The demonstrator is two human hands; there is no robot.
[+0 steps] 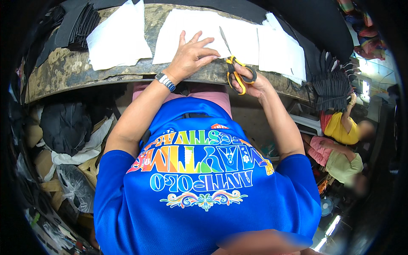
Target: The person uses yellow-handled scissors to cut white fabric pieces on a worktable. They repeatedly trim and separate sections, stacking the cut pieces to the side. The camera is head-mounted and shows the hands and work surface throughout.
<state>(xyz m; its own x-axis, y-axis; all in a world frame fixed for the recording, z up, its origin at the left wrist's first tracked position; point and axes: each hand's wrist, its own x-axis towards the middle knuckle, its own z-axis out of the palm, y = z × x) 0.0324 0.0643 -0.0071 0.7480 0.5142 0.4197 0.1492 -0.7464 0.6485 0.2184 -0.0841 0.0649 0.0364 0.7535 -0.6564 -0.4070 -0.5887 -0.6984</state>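
Note:
My right hand [253,84] grips a pair of scissors [231,64] by its yellow and black handles. The blades point away from me over a white sheet [182,29], cloth or paper, lying on the worn table [59,70]. My left hand [192,56], a metal watch on its wrist, rests at the sheet's near edge. Its fingers are spread, and one fingertip reaches close to the scissors. To the right lies another white sheet [280,53], and to the left a separate white piece [120,42].
Stacked black pieces [83,27] sit at the far left, and a black bundle [329,85] at the table's right end. Below left are a black bag [66,127] and clear plastic [76,187]. Two people are at the right, one in a yellow top [340,127].

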